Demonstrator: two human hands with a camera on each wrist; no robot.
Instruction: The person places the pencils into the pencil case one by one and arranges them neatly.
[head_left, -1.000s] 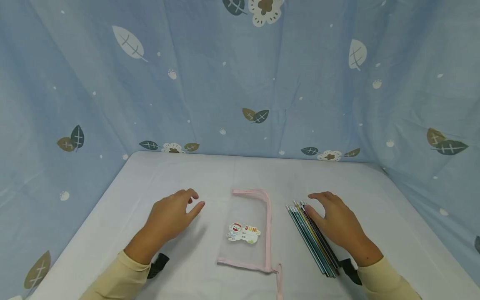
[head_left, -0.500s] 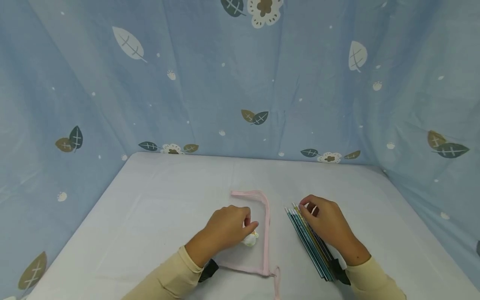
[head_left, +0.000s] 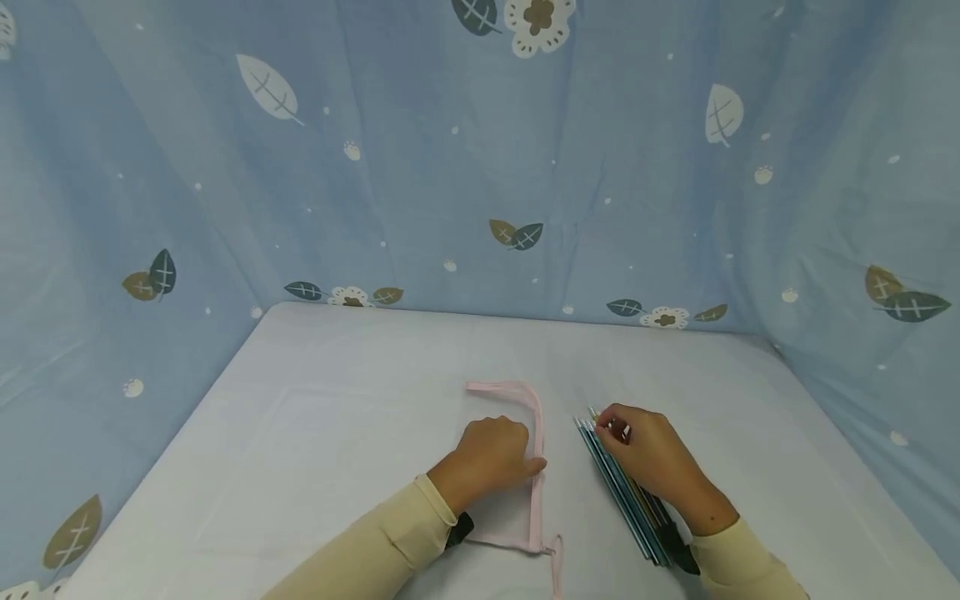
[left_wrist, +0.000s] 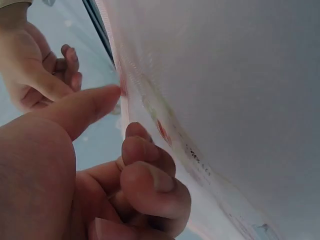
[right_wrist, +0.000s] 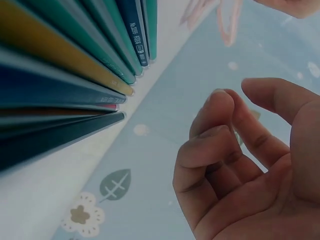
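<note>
A see-through mesh pouch with pink trim (head_left: pixel 537 508) lies flat on the white table. My left hand (head_left: pixel 491 454) is over it, covering its cartoon patch in the head view. In the left wrist view the left thumb (left_wrist: pixel 107 98) reaches the pink edge, while the other fingers (left_wrist: pixel 155 185) are loosely curled with nothing between them. To the right lies a bundle of slim pencils (head_left: pixel 617 483) in green, blue and yellow. Bent over their upper ends is my right hand (head_left: pixel 652 450); the right wrist view shows a gap between its thumb and fingertips, holding nothing.
A pink wrist loop (head_left: pixel 557 562) hangs from the pouch's near right corner. The white table (head_left: pixel 337 400) meets a blue leaf-patterned curtain (head_left: pixel 420 167) behind and at both sides. Dark wrist straps show below both hands.
My left hand has swung right from the table onto the pouch, ending near its pink edge. The right hand has lowered slightly left over the pencils, thumb and fingers closer together.
</note>
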